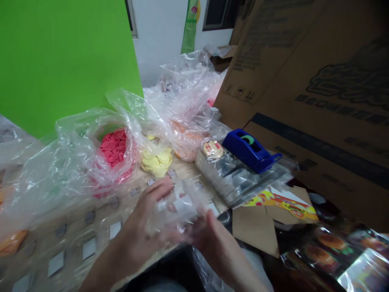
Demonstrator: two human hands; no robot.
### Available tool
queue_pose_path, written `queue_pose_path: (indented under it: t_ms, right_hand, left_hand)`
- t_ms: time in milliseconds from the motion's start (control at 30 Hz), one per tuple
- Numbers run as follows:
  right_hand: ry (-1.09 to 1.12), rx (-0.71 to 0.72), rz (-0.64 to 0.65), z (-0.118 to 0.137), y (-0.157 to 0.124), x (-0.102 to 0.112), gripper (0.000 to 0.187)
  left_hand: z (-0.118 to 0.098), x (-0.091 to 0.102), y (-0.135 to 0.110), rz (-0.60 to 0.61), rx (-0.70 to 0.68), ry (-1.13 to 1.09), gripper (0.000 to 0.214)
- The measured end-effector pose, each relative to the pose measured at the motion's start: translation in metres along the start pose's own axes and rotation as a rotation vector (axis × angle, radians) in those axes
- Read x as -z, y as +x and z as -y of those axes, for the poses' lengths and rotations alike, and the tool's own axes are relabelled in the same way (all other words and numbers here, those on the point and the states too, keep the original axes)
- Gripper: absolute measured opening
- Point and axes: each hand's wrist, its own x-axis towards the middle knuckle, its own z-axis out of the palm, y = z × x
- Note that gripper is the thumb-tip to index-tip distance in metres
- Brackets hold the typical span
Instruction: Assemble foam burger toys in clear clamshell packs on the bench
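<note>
Both my hands meet low in the middle of the view around a small clear plastic bag with something white inside. My left hand has its fingers curled over the bag's left side. My right hand grips the bag from below right. They hover over a wooden board set with small white and grey squares. Just beyond lie open plastic bags of pink round pieces, yellow round pieces and orange pieces.
A blue tape dispenser rests on a stack of clear packets to the right. Large cardboard boxes wall off the right side. A green panel stands at the back left. Printed cards and glossy burger-print sheets lie at lower right.
</note>
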Motion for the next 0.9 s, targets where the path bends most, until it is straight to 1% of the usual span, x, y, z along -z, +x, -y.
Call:
queue_pose_path:
  t_ms: [67, 100, 133, 167, 233, 300, 367, 433, 533, 600, 667, 733, 800, 833, 900]
  right_hand:
    - [-0.180, 0.037, -0.123, -0.014, 0.008, 0.017, 0.063]
    - [-0.313, 0.085, -0.194, -0.020, 0.013, 0.026, 0.059]
    - [-0.472, 0.152, -0.270, -0.024, 0.018, 0.036, 0.056]
    - [-0.633, 0.231, -0.348, -0.026, 0.024, 0.047, 0.051]
    - [-0.892, 0.355, -0.490, -0.026, 0.037, 0.068, 0.043]
    - [-1.048, 0.412, -0.620, -0.022, 0.049, 0.087, 0.039]
    - [-1.140, 0.445, -0.720, -0.018, 0.056, 0.103, 0.039]
    - [-1.259, 0.493, -0.783, -0.019, 0.060, 0.115, 0.039]
    - [-1.451, 0.575, -0.807, -0.027, 0.059, 0.123, 0.036]
    - [-1.574, 0.610, -0.762, -0.033, 0.057, 0.124, 0.032]
    - [-1.683, 0.613, -0.682, -0.039, 0.055, 0.125, 0.027]
    - [-1.769, 0.587, -0.605, -0.043, 0.056, 0.127, 0.026]
    - [-1.831, 0.557, -0.558, -0.046, 0.059, 0.129, 0.027]
    - [-1.855, 0.547, -0.541, -0.048, 0.062, 0.131, 0.029]
    - [-1.890, 0.541, -0.518, -0.051, 0.069, 0.134, 0.031]
  left_hand:
    - [0.020, -0.008, 0.020, -0.093, 0.281, -0.195, 0.039]
    - [0.030, -0.014, 0.033, -0.131, 0.397, -0.303, 0.034]
    - [0.039, -0.020, 0.045, -0.145, 0.485, -0.398, 0.032]
    - [0.048, -0.028, 0.059, -0.130, 0.541, -0.469, 0.030]
    - [0.064, -0.044, 0.085, -0.041, 0.597, -0.528, 0.023]
    - [0.078, -0.061, 0.109, 0.043, 0.622, -0.474, 0.021]
    - [0.090, -0.078, 0.129, 0.065, 0.612, -0.375, 0.022]
    - [0.102, -0.094, 0.142, 0.039, 0.581, -0.239, 0.020]
    - [0.115, -0.119, 0.150, -0.045, 0.521, 0.008, 0.020]
    - [0.119, -0.131, 0.149, -0.092, 0.475, 0.176, 0.021]
    - [0.121, -0.139, 0.144, -0.126, 0.423, 0.317, 0.022]
    - [0.123, -0.141, 0.140, -0.158, 0.376, 0.429, 0.035]
    - [0.127, -0.138, 0.139, -0.174, 0.333, 0.518, 0.051]
    - [0.130, -0.136, 0.139, -0.164, 0.308, 0.551, 0.053]
    - [0.137, -0.133, 0.143, -0.112, 0.258, 0.595, 0.046]
